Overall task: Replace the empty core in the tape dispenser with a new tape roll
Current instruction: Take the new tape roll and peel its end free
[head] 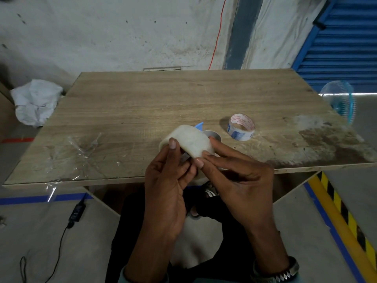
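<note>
A whitish roll of tape is held above the front edge of the wooden table. My left hand grips it from the left, thumb on its outer face. My right hand pinches its lower right edge with thumb and fingertips. Behind the roll, mostly hidden, lies the tape dispenser: a blue tip and a grey round hub show. The empty core, white with red and blue print, stands on the table to the right, apart from both hands.
Crumpled clear film lies on the table's front left and hangs over the edge. A white sack sits on the floor at left. A blue fan stands at right. A black cable and adapter lie on the floor.
</note>
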Demonstrator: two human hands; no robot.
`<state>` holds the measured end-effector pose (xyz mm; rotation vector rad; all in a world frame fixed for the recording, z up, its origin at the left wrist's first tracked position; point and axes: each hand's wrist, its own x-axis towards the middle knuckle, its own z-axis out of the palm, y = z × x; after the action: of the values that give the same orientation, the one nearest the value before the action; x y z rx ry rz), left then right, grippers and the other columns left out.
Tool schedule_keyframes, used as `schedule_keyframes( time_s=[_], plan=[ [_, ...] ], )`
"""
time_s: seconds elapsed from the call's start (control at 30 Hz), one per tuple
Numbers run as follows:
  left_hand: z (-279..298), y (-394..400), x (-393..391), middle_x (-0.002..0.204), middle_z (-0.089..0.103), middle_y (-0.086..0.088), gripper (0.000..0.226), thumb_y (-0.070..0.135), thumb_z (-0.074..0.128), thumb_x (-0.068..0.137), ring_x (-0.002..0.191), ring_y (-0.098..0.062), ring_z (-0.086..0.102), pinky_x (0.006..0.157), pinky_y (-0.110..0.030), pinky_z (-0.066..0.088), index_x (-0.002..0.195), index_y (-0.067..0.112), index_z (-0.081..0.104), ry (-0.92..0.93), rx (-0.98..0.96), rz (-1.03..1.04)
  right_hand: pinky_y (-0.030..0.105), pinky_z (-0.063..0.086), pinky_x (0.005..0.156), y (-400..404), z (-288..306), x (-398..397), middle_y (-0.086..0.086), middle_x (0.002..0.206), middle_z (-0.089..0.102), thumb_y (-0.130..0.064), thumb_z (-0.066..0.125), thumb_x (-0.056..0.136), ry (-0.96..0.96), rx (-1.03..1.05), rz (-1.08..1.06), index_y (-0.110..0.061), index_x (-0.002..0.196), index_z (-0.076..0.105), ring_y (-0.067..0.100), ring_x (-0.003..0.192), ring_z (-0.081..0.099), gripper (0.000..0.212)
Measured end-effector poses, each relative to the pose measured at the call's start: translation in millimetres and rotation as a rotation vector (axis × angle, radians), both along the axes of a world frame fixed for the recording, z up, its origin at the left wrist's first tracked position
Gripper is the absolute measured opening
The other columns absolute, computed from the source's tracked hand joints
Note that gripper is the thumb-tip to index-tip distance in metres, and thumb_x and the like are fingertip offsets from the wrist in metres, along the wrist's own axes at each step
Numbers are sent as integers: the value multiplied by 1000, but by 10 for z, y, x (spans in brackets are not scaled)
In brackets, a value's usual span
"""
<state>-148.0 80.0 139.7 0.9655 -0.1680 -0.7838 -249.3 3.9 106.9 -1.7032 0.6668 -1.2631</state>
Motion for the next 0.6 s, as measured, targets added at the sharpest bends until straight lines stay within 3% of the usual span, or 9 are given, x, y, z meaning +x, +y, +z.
schedule_keyframes(
  time_s=[0.17,0.33,0.47,0.6],
  plan=[
    [-40,8,44,101,84,-3,29,29,54,107,90,-10,81,71,-17,61,114,13,76,28,-9,13,21,60,93,35,-15,32,10,122,79,-5,92,81,36,-87,-38,-10,102,85,2,109,77,22],
    [-74,-1,67,95,82,-2,29,29,53,109,80,-7,79,66,-16,60,105,14,78,44,-12,29,20,59,94,108,-29,81,3,121,79,-9,93,79,28,-84,-97,-11,100,86,1,109,76,22],
    [-115,1,95,101,83,-3,29,28,52,109,87,-9,80,71,-17,61,108,13,77,56,-34,24,29,63,89,214,-36,157,-2,118,80,-6,95,75,-39,-77,-146,-15,102,85,6,106,78,30],
    [-125,10,111,102,84,-2,27,25,53,107,91,-9,80,73,-18,61,108,13,77,67,-75,7,15,57,88,283,51,197,-25,113,77,-19,96,74,-44,11,-158,-22,120,79,-6,103,75,49]
  ],
)
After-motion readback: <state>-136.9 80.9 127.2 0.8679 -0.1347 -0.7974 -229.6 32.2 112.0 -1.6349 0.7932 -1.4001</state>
